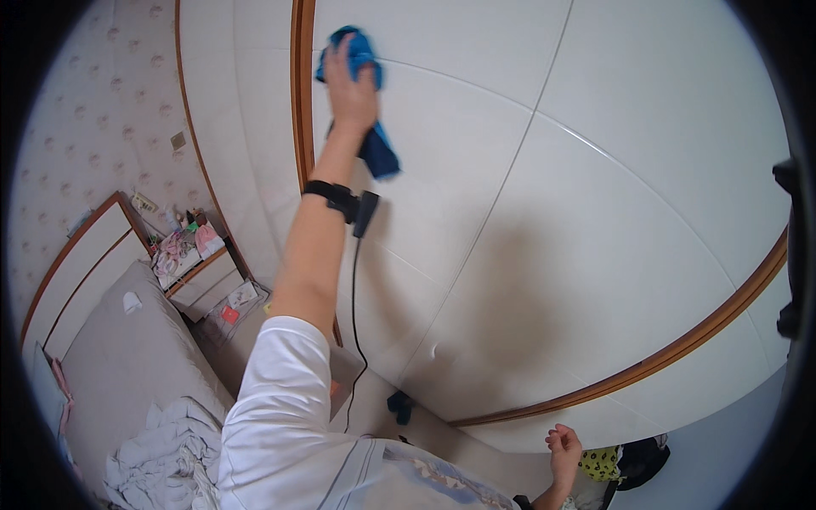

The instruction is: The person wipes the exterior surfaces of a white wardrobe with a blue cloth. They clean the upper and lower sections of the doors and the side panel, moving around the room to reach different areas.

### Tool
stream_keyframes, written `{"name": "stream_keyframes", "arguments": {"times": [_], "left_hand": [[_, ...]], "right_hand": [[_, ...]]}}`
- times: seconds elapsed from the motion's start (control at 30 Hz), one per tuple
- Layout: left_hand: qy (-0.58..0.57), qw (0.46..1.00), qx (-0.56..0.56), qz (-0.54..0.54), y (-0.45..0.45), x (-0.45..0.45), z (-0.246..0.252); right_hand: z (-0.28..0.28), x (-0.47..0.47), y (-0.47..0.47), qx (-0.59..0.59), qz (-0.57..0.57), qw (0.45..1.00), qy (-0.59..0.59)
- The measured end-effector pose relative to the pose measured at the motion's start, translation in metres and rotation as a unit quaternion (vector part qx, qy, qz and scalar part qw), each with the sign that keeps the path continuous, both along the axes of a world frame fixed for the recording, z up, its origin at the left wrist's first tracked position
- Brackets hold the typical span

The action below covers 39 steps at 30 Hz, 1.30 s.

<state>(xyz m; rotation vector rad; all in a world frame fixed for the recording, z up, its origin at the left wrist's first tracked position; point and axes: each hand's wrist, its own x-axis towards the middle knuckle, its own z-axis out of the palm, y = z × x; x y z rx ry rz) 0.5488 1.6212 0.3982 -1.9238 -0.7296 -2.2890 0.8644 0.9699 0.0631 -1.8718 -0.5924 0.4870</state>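
Note:
My left hand (350, 95) is raised high on the left, pressing a blue cloth (377, 156) to the white panel door (459, 166) of a wardrobe. The cloth bunches under my fingers, and its darker end hangs below my wrist. Close beside it runs the wooden edge strip (302, 95) of the door. A black strap with a small device (360, 207) circles my left forearm, and a cable trails down from it. Low on the right, my right hand (563, 449) hangs in front of my body with loosely curled fingers, holding nothing visible.
A bed (127, 325) with a rumpled quilt (162, 459) stands at left. Beyond it, a nightstand (204, 274) carries bottles and pink items. A dark object (400, 407) lies on the floor by the wardrobe. Yellow patterned fabric (599, 463) and a black bag-like item (644, 462) sit lower right.

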Motion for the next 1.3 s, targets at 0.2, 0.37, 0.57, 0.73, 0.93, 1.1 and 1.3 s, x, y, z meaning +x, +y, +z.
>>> {"name": "stream_keyframes", "arguments": {"times": [0.2,0.37,0.57,0.73,0.93,1.1,1.3], "left_hand": [[-0.061,0.990,-0.123,-0.021,-0.010,-0.004,-0.093],[0.138,0.987,0.012,-0.085,-0.095,0.044,-0.190],[0.061,0.997,-0.041,-0.031,-0.018,0.008,-0.086],[-0.022,0.999,0.001,0.033,0.057,-0.035,-0.019],[-0.045,0.998,-0.033,0.023,0.007,0.021,-0.024],[0.013,0.995,0.096,0.005,-0.095,0.095,-0.018],[0.058,0.984,0.162,-0.051,-0.228,0.195,-0.029]], "right_hand": [[0.001,-0.030,0.016,-0.046,0.000,0.999,0.003],[0.024,-0.050,0.057,-0.067,0.036,0.997,0.006],[0.044,-0.052,0.100,-0.063,0.068,0.995,-0.036],[0.029,-0.048,0.085,-0.076,0.060,0.995,-0.028],[0.011,-0.036,0.052,-0.145,-0.007,0.989,-0.018],[0.010,-0.029,0.053,-0.060,0.049,0.992,-0.096],[0.011,-0.024,0.017,-0.071,0.058,0.994,-0.068]]}}
